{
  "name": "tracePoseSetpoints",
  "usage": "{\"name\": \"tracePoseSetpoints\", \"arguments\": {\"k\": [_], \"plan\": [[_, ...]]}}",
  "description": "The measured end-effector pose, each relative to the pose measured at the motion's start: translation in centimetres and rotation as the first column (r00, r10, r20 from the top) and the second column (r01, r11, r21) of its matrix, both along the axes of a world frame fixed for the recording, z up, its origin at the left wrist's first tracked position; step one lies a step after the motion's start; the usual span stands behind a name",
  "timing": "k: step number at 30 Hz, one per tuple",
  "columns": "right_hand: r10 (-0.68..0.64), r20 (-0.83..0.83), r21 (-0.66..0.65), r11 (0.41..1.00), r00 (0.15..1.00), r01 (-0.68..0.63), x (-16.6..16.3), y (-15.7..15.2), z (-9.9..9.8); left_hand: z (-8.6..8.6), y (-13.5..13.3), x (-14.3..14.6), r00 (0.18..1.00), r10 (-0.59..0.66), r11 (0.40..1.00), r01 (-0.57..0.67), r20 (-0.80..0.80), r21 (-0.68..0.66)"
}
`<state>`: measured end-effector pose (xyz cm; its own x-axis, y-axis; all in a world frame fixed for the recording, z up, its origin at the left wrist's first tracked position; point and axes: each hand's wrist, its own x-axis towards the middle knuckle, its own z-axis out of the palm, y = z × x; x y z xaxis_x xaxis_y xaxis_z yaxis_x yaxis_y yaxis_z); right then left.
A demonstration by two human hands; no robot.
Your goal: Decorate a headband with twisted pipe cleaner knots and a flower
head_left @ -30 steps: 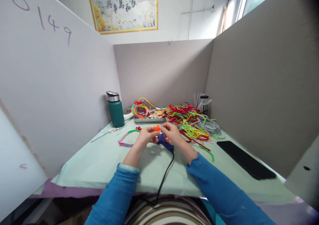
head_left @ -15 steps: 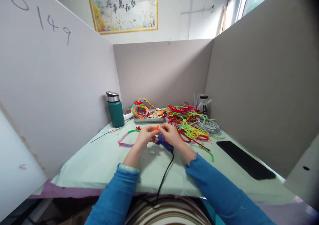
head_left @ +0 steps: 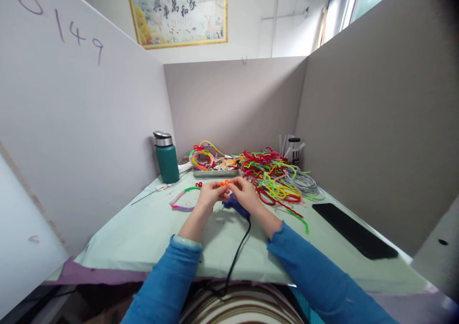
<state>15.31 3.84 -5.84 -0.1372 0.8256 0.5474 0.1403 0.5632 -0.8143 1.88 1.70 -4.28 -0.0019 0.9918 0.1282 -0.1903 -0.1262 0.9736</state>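
"Looking through the head camera, where do you find the small orange fuzzy piece [head_left: 226,183]?"

"Between the fingertips of both hands, held up over the table [head_left: 143,238], with little loops showing along its top."

"How is the left hand [head_left: 209,195] set?"

"Pinching the piece's left side with thumb and fingertips, the other fingers curled in."

"And the right hand [head_left: 247,193]?"

"Pinching as well, at the right side; its own knuckles hide part of the grip."

"Which hand is nearer, and how does the piece lie?"

"Neither; both touch it. Its long axis seems to run from hand to hand, though it's too small to be sure."

"What's around them?"

"A blue tool [head_left: 239,209] with a black cord [head_left: 239,250] sits below the right hand. Left of the left hand lies a multicoloured loop [head_left: 184,209]."
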Motion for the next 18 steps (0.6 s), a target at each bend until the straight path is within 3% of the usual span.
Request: {"name": "tracePoseSetpoints", "arguments": {"k": [3, 11, 18], "plan": [[0.006, 0.006, 0.007, 1.000, 1.000, -0.006, -0.02, -0.24, 0.14, -0.02, 0.08, 0.03, 1.000, -0.002, 1.000, 0.002, 0.005, -0.008], [0.009, -0.123, -0.138, 0.990, 0.992, -0.026, 0.13, 0.02, 0.40, 0.23, -0.26, -0.16, 0.998, -0.064, 0.998, 0.063, -0.030, -0.032], [0.020, -0.176, -0.174, 0.983, 0.984, -0.052, 0.13, -0.03, 0.51, 0.37, -0.25, -0.22, 0.994, -0.046, 0.998, 0.041, -0.096, -0.052]]}}
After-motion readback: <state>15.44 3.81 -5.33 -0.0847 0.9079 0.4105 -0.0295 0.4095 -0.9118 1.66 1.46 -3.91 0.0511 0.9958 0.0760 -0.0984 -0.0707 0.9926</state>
